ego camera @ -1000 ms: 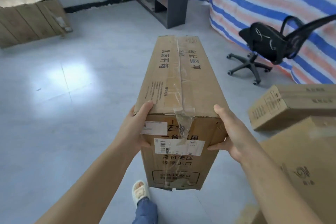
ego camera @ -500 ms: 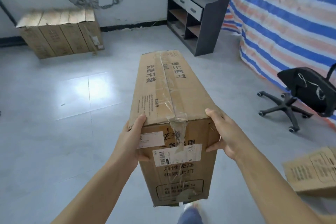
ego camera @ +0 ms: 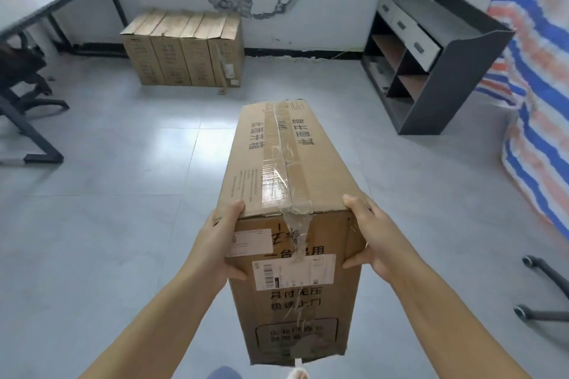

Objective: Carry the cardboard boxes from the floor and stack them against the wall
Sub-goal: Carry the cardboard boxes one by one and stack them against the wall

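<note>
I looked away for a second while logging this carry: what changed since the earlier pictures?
The view swung left: the row of boxes by the wall now lies ahead, a desk appeared, and the loose boxes at right left view. Unchanged: left hand and right hand hold the carried box at its near end.

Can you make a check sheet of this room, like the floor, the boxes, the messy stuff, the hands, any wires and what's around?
Surface: grey tiled floor, glare patch ahead.
Job's things: taped carried box, held lengthwise; row of boxes standing against the wall.
Clutter: small items on the desk, blurred.
Hands: left hand and right hand grip the box's near end.
Cables: nothing seen.
Surroundings: dark shelf unit, striped tarp, office chair.
</note>
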Demonstrator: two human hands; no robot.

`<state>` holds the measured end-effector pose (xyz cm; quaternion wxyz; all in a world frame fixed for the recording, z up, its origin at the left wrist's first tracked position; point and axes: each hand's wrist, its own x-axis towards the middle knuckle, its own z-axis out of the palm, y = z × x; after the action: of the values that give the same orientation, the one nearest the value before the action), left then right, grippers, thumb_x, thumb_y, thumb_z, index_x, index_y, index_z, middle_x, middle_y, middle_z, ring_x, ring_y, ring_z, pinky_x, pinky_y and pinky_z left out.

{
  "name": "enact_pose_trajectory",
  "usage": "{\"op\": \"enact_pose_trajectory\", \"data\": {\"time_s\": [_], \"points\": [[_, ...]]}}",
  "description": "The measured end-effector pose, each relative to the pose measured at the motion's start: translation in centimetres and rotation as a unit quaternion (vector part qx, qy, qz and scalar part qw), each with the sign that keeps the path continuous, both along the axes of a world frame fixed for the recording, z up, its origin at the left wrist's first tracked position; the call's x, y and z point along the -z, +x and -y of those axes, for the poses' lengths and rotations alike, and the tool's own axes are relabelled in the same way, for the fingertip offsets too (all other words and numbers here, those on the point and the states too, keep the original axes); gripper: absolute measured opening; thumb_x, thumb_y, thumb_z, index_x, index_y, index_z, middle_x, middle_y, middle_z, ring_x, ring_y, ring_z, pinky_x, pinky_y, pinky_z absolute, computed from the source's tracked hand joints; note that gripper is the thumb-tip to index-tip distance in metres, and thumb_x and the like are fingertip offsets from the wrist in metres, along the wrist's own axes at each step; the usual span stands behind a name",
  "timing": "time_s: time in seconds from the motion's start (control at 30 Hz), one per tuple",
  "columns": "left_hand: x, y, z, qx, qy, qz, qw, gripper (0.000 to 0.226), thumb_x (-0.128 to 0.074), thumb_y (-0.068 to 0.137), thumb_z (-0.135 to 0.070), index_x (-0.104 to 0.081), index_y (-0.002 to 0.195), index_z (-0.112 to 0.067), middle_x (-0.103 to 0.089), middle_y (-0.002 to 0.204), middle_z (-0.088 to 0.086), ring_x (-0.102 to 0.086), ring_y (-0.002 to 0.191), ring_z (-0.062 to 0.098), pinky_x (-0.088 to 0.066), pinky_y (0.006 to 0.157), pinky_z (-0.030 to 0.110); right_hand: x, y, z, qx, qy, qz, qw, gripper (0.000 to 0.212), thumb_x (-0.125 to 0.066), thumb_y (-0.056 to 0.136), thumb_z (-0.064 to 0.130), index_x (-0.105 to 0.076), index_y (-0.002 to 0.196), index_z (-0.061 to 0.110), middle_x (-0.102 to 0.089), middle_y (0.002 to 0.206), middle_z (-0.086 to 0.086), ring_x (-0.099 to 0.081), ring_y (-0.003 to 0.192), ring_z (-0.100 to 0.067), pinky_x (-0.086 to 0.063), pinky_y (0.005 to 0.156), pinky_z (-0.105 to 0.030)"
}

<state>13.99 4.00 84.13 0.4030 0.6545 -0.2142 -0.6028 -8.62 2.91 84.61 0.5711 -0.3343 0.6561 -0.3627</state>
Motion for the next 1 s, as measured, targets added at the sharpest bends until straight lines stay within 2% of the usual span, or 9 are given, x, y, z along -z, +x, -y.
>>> {"op": "enact_pose_trajectory", "data": {"time_s": [0.13, 0.3, 0.4, 0.5, 0.6, 0.67, 0.9, 1.0], "points": [[-0.4, -1.3, 6.6, -0.017, 0.001, -0.002, 1.0, 0.037, -0.052, 0.091, -0.048, -0.052, 0.126, -0.035, -0.062, 0.113, 0.003, -0.057, 0.098, 0.023, -0.047, 0.08, 0.069, -0.2, -1.4, 6.9, -0.01, -0.004, 0.015, 1.0, 0.012, -0.049, 0.094, 0.046, -0.056, 0.101, 0.051, -0.061, 0.115, 0.009, -0.06, 0.104, -0.018, -0.058, 0.056, -0.051], [0.4, -1.5, 16.4, -0.008, -0.005, -0.003, 1.0, 0.036, -0.053, 0.091, -0.048, -0.053, 0.124, -0.034, -0.061, 0.116, 0.003, -0.056, 0.1, 0.023, -0.044, 0.082, 0.071, 0.8, -1.5, 16.4, 0.006, -0.013, 0.017, 1.0, 0.03, -0.05, 0.093, 0.045, -0.054, 0.123, 0.043, -0.061, 0.114, 0.008, -0.06, 0.1, -0.016, -0.058, 0.056, -0.051], [0.7, -0.4, 23.5, 0.003, -0.009, -0.002, 1.0, 0.036, -0.053, 0.09, -0.048, -0.054, 0.123, -0.034, -0.061, 0.116, 0.003, -0.056, 0.1, 0.022, -0.046, 0.081, 0.07, 1.2, -0.5, 22.8, 0.022, -0.022, 0.02, 0.999, 0.029, -0.051, 0.093, 0.045, -0.055, 0.121, 0.043, -0.062, 0.112, 0.009, -0.061, 0.097, -0.016, -0.058, 0.056, -0.051], [0.3, 0.9, 31.3, 0.022, -0.01, 0.002, 1.0, 0.033, -0.053, 0.09, -0.048, -0.055, 0.12, -0.034, -0.061, 0.117, 0.002, -0.056, 0.104, 0.024, -0.045, 0.083, 0.071, 1.2, 0.8, 29.8, 0.041, -0.024, 0.017, 0.999, 0.031, -0.051, 0.092, 0.045, -0.055, 0.122, 0.041, -0.062, 0.113, 0.007, -0.061, 0.101, -0.02, -0.058, 0.057, -0.054], [-0.6, 2.1, 38.7, 0.032, -0.023, 0.0, 0.999, 0.021, -0.052, 0.091, -0.048, -0.055, 0.11, -0.039, -0.06, 0.117, -0.001, -0.055, 0.103, 0.022, -0.044, 0.084, 0.071, 0.4, 2.1, 36.7, 0.057, -0.029, 0.023, 0.998, 0.027, -0.05, 0.093, 0.044, -0.056, 0.119, 0.039, -0.064, 0.108, 0.003, -0.065, 0.094, -0.021, -0.058, 0.058, -0.056], [-1.0, 2.8, 43.0, 0.039, -0.027, 0.004, 0.999, 0.024, -0.052, 0.091, -0.048, -0.054, 0.113, -0.04, -0.06, 0.116, -0.002, -0.055, 0.1, 0.019, -0.044, 0.085, 0.071, -0.1, 2.8, 40.8, 0.063, -0.031, 0.021, 0.997, 0.027, -0.05, 0.093, 0.043, -0.056, 0.119, 0.039, -0.064, 0.106, 0.003, -0.065, 0.091, -0.02, -0.058, 0.057, -0.055], [-1.1, 4.6, 57.4, 0.036, -0.039, 0.015, 0.998, 0.027, -0.05, 0.091, -0.05, -0.056, 0.116, -0.04, -0.064, 0.113, -0.001, -0.059, 0.099, 0.02, -0.053, 0.073, 0.061, -0.7, 4.5, 56.1, 0.046, -0.051, 0.016, 0.998, 0.027, -0.051, 0.093, 0.042, -0.056, 0.12, 0.041, -0.065, 0.103, 0.006, -0.065, 0.087, -0.015, -0.058, 0.054, -0.049], [-0.3, 5.1, 64.4, 0.022, -0.037, 0.018, 0.999, 0.029, -0.051, 0.091, -0.049, -0.054, 0.118, -0.041, -0.063, 0.114, -0.002, -0.058, 0.1, 0.019, -0.052, 0.075, 0.063, 0.1, 5.1, 63.5, 0.032, -0.056, 0.013, 0.998, 0.026, -0.049, 0.094, 0.041, -0.056, 0.119, 0.041, -0.065, 0.105, 0.002, -0.066, 0.09, -0.018, -0.058, 0.053, -0.048]]}}
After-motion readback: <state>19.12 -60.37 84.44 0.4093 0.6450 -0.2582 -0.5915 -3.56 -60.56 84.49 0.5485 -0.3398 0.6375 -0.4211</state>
